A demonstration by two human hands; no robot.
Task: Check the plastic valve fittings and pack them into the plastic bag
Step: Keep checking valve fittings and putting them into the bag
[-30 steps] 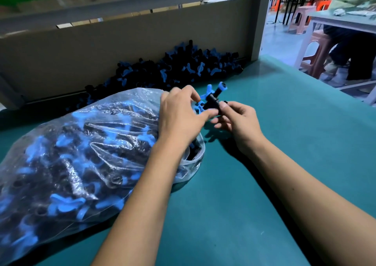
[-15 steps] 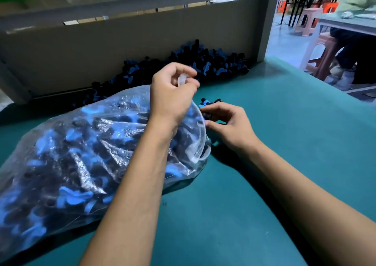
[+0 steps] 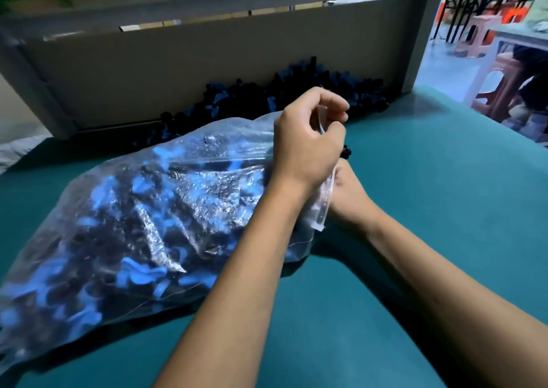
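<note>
Plastic bag [image 3: 142, 224], clear, full of black-and-blue valve fittings, lying on the green table [image 3: 415, 239]. Left hand [image 3: 305, 147] pinches its lifted mouth edge. Right hand [image 3: 348, 197] sits just behind the mouth, grip unclear. Loose fittings pile [image 3: 281, 97] beyond.

No legible text or labels anywhere.

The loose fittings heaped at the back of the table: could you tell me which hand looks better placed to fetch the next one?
Probably the right hand. It sits low at the mouth of the plastic bag, largely hidden behind the left hand, which pinches the bag's rim and holds it up. Freeing the left would likely let the mouth sag. The pile of fittings lies just beyond.
</note>
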